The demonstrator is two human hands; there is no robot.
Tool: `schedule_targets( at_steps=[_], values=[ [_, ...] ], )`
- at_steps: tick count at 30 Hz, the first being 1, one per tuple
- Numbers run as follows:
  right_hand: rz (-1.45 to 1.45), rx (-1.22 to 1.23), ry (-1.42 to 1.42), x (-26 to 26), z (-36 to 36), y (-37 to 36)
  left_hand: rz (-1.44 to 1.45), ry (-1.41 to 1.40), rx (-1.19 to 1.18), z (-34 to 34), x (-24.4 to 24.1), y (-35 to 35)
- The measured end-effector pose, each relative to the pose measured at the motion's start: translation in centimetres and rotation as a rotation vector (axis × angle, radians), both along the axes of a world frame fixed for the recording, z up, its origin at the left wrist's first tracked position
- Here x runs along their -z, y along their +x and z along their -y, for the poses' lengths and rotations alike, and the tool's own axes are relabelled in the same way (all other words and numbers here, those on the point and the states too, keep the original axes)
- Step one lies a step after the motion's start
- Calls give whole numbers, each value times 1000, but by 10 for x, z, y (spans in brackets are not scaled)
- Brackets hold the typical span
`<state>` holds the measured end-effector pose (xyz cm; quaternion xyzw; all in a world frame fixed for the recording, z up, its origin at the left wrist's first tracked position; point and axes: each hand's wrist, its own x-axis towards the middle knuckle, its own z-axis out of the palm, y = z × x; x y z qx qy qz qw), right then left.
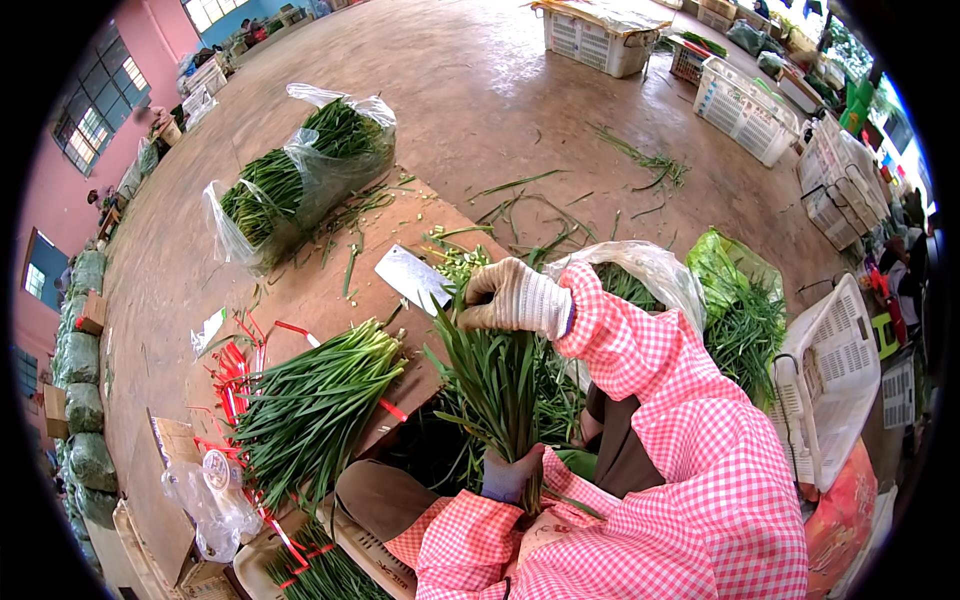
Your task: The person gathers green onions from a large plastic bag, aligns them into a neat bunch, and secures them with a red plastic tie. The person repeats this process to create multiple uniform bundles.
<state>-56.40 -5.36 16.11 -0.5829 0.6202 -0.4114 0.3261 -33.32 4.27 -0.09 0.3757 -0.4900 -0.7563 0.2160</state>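
My left hand (513, 474), in a grey-purple glove, grips a bunch of long flat green leaves (491, 382), which look like garlic chives, low in front of my body. Over the upper ends of this bunch is my right hand (499, 295) in a tan and white knit glove, fingers curled; whether a leaf is pinched between them is unclear. Beside it on the brown board (427, 214) lies a rectangular metal cleaver blade (412, 276), its handle out of sight. A large pile of trimmed chives (322, 405) rests on the board to the left.
A clear plastic bag of chives (304, 176) lies at the board's far end. Red ties (229, 379) are at left. A crate of bundled chives (322, 566) sits below. To the right are leaf-filled bags (739, 322) and a white crate (832, 382). Leaf scraps (645, 161) litter the floor.
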Motion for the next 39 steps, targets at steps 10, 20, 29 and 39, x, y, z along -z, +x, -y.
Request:
schedule_targets(
  at_steps=[10, 20, 29, 39],
  values=[
    [15, 40, -103, 3, -10, -2, -21, 12, -39, 4, 3, 0],
    [49, 115, 81, -8, -19, 3, 25, -5, 17, 1, -1, -2],
    [62, 122, -46, 5, -21, 3, 66, -30, 7, -1, -3, -2],
    [16, 61, 57, -2, -17, 7, 17, -97, -4, -4, -2, -4]
  ],
)
